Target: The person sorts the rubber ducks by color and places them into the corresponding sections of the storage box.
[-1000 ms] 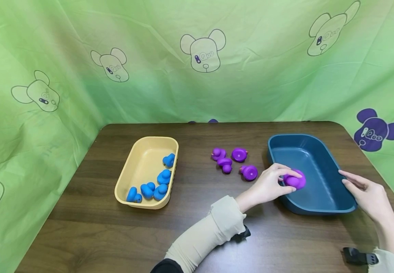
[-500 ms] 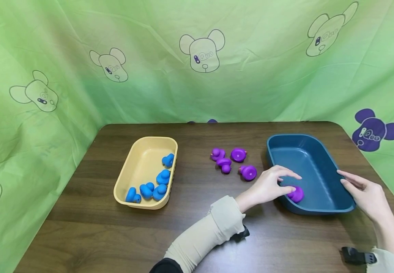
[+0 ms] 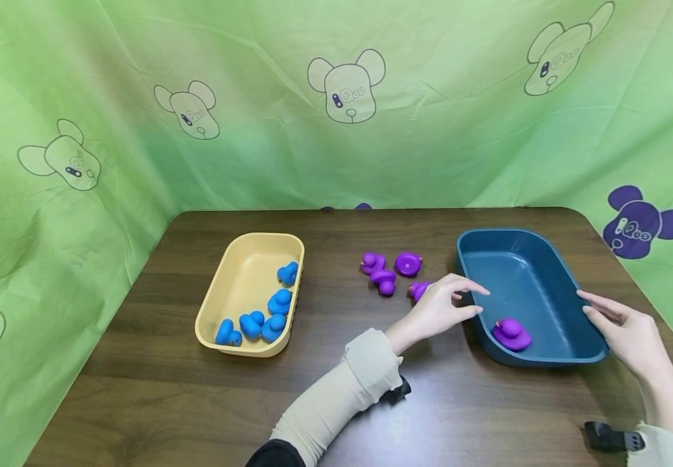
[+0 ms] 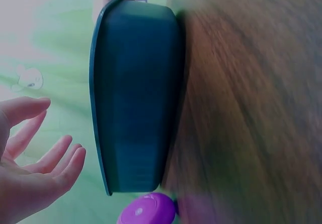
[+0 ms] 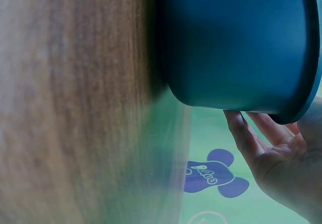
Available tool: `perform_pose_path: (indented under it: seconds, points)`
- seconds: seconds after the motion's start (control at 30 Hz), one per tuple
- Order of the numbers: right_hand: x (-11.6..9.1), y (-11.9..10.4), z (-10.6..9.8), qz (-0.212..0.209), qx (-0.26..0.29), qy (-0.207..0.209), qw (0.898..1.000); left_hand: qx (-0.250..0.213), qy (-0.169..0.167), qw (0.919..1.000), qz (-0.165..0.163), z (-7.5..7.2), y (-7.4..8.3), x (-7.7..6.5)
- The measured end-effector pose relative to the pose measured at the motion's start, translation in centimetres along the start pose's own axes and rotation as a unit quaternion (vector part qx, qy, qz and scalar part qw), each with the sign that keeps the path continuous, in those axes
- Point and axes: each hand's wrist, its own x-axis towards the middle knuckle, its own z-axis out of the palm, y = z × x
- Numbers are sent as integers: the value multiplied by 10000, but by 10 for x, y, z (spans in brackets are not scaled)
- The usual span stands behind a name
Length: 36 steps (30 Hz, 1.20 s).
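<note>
A purple rubber duck (image 3: 511, 335) sits upright inside the blue basin (image 3: 517, 256), near its front left corner. My left hand (image 3: 440, 306) hovers at the basin's left rim, fingers spread and holding nothing; the left wrist view shows the gap between thumb and fingers. On the basin's opposite side, my right hand (image 3: 631, 331) rests its fingertips against the outer wall just at the rim. Several more purple ducks (image 3: 384, 281) lie on the table left of the basin, one partly hidden behind my left hand. In the left wrist view a purple duck (image 4: 150, 210) shows beyond the basin.
A cream tray (image 3: 243, 259) stands on the left of the brown wooden table (image 3: 167, 402), with several blue ducks (image 3: 280, 301) along its right and front sides. Green printed cloth (image 3: 255, 175) hangs behind and beside the table.
My left hand has released the purple duck into the basin and drawn back leftward past the rim. The duck has settled upright. My right hand stays at the basin's right side.
</note>
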Motion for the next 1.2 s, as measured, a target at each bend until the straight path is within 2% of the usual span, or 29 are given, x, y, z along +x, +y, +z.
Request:
perform_pose_path:
  seconds: [0.1, 0.3, 0.4, 0.67, 0.93, 1.2]
  points:
    - [-2, -7, -1, -76, 39, -69, 9999, 17, 62, 10000, 2, -3, -3, -1]
    - [-16, -44, -8, -253, 292, -241, 9990, 127, 127, 9998, -90, -10, -8, -4]
    - [-17, -47, -8, -212, 263, -265, 9991, 199, 162, 9995, -160, -13, -10, -5]
    - [-13, -33, -6, -139, 200, -201, 9995, 654, 392, 9970, -132, -24, -19, -10]
    - [-10, -27, -4, -122, 275, -158, 9994, 819, 324, 9958, -244, -34, -28, -13]
    - [3, 7, 0, -69, 96, -101, 9999, 935, 269, 9947, -334, -39, -33, -14]
